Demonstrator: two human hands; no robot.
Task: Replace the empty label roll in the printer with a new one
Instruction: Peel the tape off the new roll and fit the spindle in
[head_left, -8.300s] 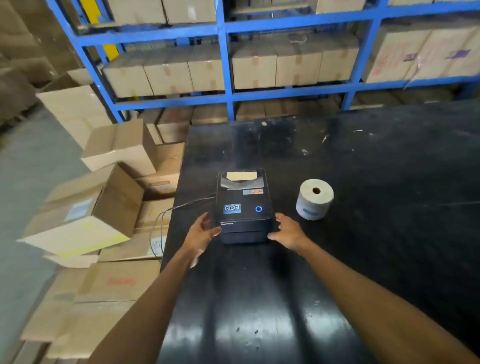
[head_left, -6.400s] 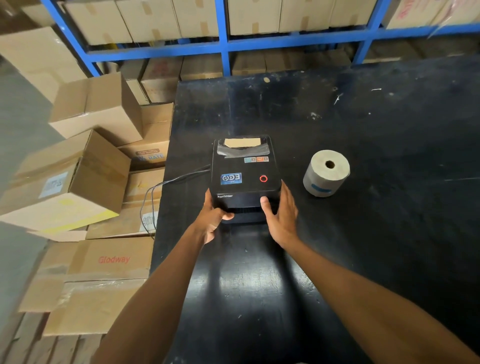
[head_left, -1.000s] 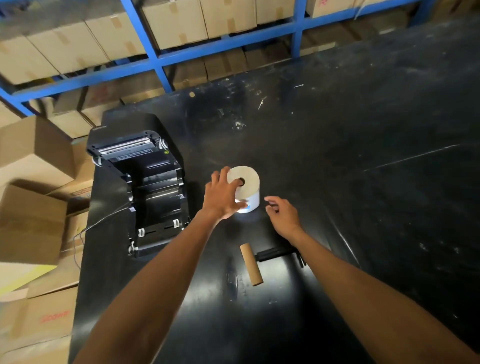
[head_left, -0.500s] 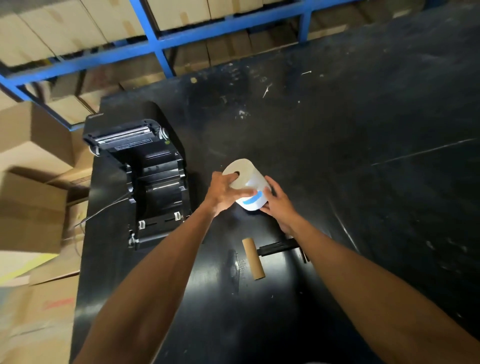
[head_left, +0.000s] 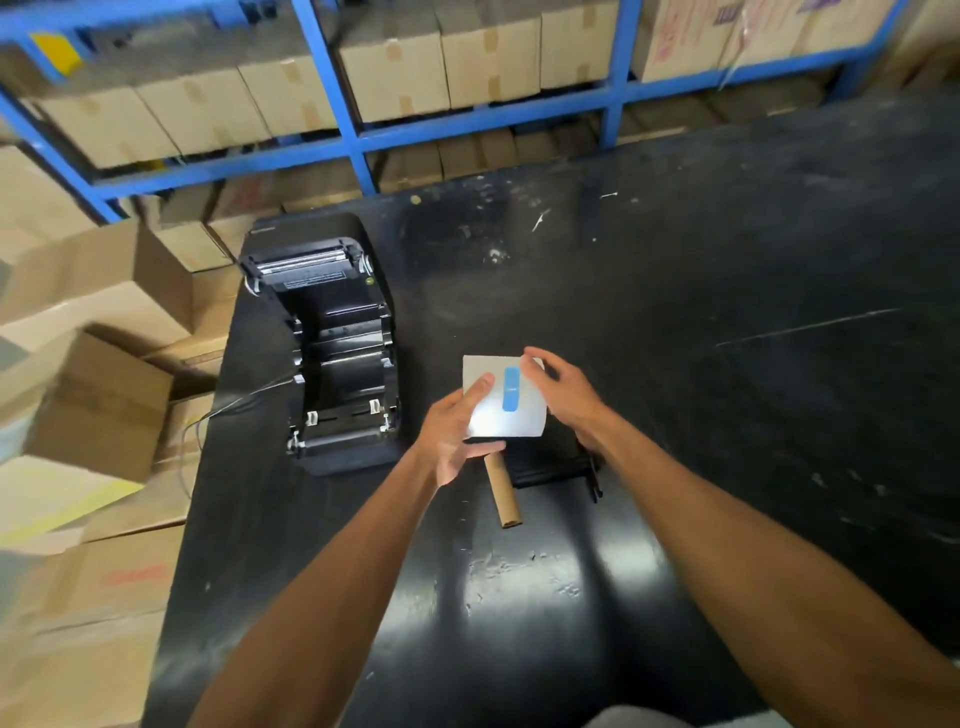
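1. Roll (head_left: 504, 397) is mid-frame, off the table (head_left: 727, 364), blue tab facing the camera; its axis seems to run left-right in frame (core hole not visible, so that's a guess).
2. Left hand (head_left: 457, 436) cups its lower left: fingers spread, thumb under the bottom edge.
3. Right hand (head_left: 563, 395): fingertips on the upper right edge, loosely curled, not clamped.
4. Printer (head_left: 332, 353) sits open to the left, bay empty; left hand is nearer.
5. Spindle (head_left: 556, 467) and old core (head_left: 503, 491) lie just below the roll; threading the spindle likely comes first.
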